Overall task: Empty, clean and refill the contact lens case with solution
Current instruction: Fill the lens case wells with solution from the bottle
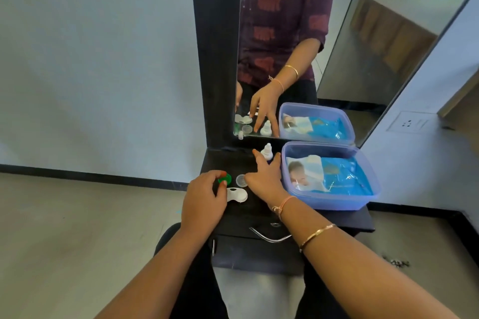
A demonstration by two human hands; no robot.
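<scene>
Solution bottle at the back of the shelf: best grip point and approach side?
Grip the solution bottle around its wider lower body, not the narrow nozzle. It stands upright, so come from the front with the right hand, already spread before it. The blue container crowds its right side.

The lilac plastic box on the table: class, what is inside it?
Inside the lilac plastic box lies a blue packet with a baby's picture on it, seemingly wipes. Whatever lies beneath the packet is covered, so nothing else can be told.
</scene>
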